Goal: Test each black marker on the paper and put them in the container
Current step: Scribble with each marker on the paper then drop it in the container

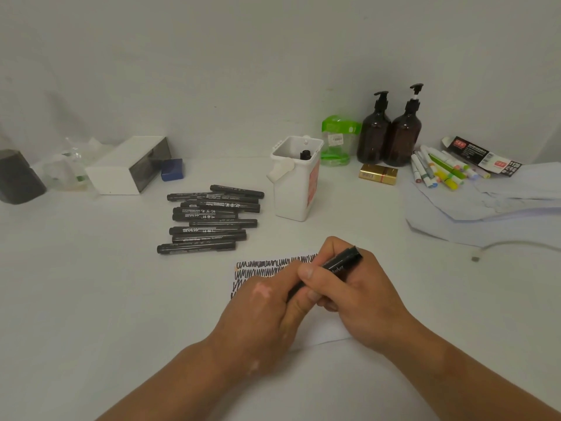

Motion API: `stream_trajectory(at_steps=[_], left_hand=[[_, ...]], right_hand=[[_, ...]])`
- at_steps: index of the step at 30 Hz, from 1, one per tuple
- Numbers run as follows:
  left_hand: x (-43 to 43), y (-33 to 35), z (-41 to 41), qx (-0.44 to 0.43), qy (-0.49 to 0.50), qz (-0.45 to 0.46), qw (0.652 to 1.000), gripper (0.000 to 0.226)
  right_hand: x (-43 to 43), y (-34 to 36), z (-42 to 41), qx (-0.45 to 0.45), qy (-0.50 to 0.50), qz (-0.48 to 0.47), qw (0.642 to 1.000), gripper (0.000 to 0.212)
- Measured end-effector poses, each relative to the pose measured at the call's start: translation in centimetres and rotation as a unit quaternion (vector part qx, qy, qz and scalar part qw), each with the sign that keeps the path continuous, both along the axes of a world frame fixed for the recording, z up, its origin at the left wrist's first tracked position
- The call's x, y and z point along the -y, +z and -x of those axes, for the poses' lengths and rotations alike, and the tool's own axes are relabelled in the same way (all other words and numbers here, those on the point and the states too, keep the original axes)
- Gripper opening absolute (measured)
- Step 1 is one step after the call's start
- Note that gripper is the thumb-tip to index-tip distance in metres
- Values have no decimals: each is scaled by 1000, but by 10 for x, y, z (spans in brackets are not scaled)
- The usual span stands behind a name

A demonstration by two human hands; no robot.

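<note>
We judge the job barely begun: our right hand (358, 293) and left hand (267, 305) both grip one marker (341, 264) over the scribbled paper (264, 265) at lower centre. Only one tested marker (305, 154) stands in the container (296, 189) above, and a pile of markers (212, 217) waits centre-left.

2 hands (261, 302) (358, 294), 2 bottles (374, 133) (405, 139), 1 container (296, 192).

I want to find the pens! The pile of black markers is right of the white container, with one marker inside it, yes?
No: the head view shows the pile of black markers left of the white container. One marker is inside it.
</note>
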State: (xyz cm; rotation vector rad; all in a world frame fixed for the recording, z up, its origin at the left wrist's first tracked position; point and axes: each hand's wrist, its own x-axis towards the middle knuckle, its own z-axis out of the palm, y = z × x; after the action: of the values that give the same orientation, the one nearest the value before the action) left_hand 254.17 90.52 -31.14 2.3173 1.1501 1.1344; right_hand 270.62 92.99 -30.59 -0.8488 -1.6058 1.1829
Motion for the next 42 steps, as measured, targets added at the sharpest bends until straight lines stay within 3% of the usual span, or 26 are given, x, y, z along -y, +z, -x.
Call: stream_trajectory(at_steps=[7, 11, 13, 18, 22, 27, 31, 36, 39, 42], left_hand=[[-3, -7, 2, -43, 32, 10, 999, 24], [-16, -15, 11, -60, 104, 44, 992, 60], [-20, -18, 15, -118, 105, 54, 986, 75], [-23, -24, 13, -223, 103, 91, 965, 87], [-24, -24, 24, -232, 112, 108, 960, 89], [-25, -22, 31, -237, 121, 124, 956, 87], [-24, -22, 31, -239, 123, 127, 955, 86], [-25, -22, 30, -242, 126, 124, 954, 86], [-25, -23, 30, -242, 127, 127, 954, 86], [-25, -23, 30, -241, 125, 128, 954, 86]], right_hand=[[0, 2, -2, 35, -55, -41, 997, 18], [-18, 14, -30, -120, -149, 5, 982, 15], [-26, 17, -53, -158, -165, 40, 973, 17], [-31, 3, -78, -58, -128, 138, 980, 23], [-27, -9, -73, 93, -149, 117, 977, 25], [-27, -15, -69, 188, -193, 87, 959, 6], [-28, -18, -70, 208, -199, 70, 955, 12], [-28, -20, -69, 247, -192, 64, 948, 3], [-28, -20, -70, 264, -177, 73, 945, 12], [-30, -23, -71, 262, -203, 67, 941, 2]])
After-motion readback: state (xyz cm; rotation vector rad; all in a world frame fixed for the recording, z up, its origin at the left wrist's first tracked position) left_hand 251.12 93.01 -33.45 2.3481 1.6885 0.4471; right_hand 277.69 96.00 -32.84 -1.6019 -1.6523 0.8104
